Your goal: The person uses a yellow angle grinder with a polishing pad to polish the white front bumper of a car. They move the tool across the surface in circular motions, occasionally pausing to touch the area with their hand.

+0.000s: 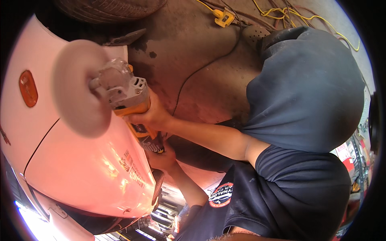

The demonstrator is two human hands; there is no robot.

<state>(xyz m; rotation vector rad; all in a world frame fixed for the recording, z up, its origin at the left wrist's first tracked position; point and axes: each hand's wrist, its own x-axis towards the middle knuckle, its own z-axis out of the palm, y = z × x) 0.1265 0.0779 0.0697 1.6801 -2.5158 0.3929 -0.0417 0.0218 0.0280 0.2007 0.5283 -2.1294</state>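
Observation:
A rotary polisher (126, 90) with a grey gear head and yellow body is in both my hands. My right hand (156, 113) is closed around the body just behind the head. My left hand (161, 157) grips the rear end, partly hidden by the tool. The round pad (80, 90) is smeared by spinning. It overlaps the pale, pink-lit car panel (88, 156) beside a curved seam; whether it presses on the paint, I cannot tell. An orange side marker light (28, 88) sits left of the pad.
A tire (112, 9) is at the top left. A dark cord (193, 74) runs over the floor near a yellow outlet box (223, 18). Yellow cable (317, 17) lies tangled at the top right. My bent, dark-clothed leg (305, 88) takes up the right side.

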